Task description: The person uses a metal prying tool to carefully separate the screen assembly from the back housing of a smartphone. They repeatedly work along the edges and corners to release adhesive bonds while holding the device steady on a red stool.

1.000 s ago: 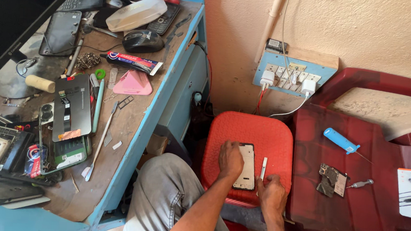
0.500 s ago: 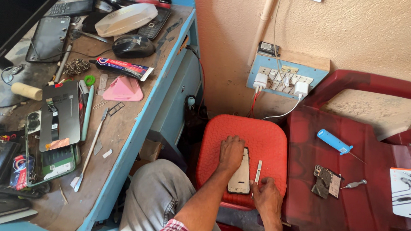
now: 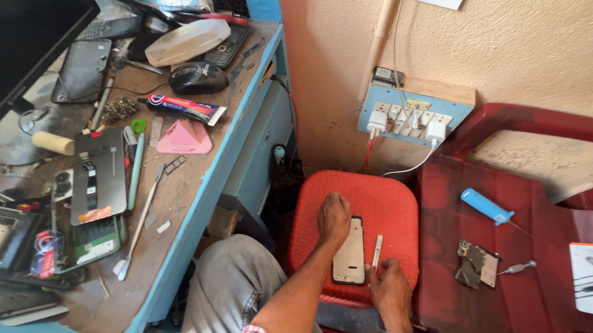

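Fingers of the left hand [image 3: 334, 218] press flat, uncurled, on the thin grey phone frame [image 3: 351, 252] on the red plastic stool [image 3: 391, 208]; the right hand [image 3: 387, 285] rests beside the frame, its grip hidden. Judged step: steadying the frame; next needs careful prying.

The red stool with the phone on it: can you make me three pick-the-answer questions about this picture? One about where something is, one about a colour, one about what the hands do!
1. Where does the phone lie?
A. on the red stool
B. on the blue table
C. on the floor

2. What colour is the handle of the screwdriver on the dark red chair?
A. yellow
B. blue
C. green

3. What is the left hand doing?
A. resting on the phone's top end
B. holding a cup
C. hanging in the air

Answers: 1 A, the phone lies flat on the stool seat. 2 B, the handle is bright blue. 3 A, the left hand presses there while the right hand sits by the bottom end.
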